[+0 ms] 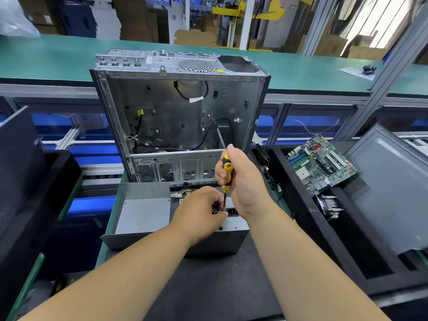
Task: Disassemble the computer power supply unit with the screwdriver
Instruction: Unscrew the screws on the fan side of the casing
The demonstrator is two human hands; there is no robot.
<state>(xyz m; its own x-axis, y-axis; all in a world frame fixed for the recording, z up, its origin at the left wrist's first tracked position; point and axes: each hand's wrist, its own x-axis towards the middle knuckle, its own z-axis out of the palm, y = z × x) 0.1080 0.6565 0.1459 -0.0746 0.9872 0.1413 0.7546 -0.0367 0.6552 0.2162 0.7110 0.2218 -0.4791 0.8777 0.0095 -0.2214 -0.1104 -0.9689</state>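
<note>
Step in hand: by my reading, loosening a screw on the upward face of the power supply unit (231,225), just beside its mains socket (232,212).
Doing it well: keep the screwdriver (226,174) upright over the screw head and press down as it turns, so the tip does not skip out; the tip itself is hidden among the fingers, so its seating cannot be confirmed.
Steadying: the unit is a loose box on the worktop (208,286), so it needs holding against the twist; the freed screw should be caught before it rolls.
Right hand (240,181): fingers curled round the yellow-and-black handle, thumb up at 12 o'clock, gripping it firmly.
Left hand (199,209): fingers bent down at the shaft's lower end, apparently pinching or guiding the shaft by the tip while resting on the unit.
Power supply unit, place: at the near centre of the worktop, at 6 o'clock from the open computer case (180,117).
Neighbours: a grey metal cover (143,214) touching the unit at 9 o'clock; a motherboard (320,163) well apart at 3 o'clock.
</note>
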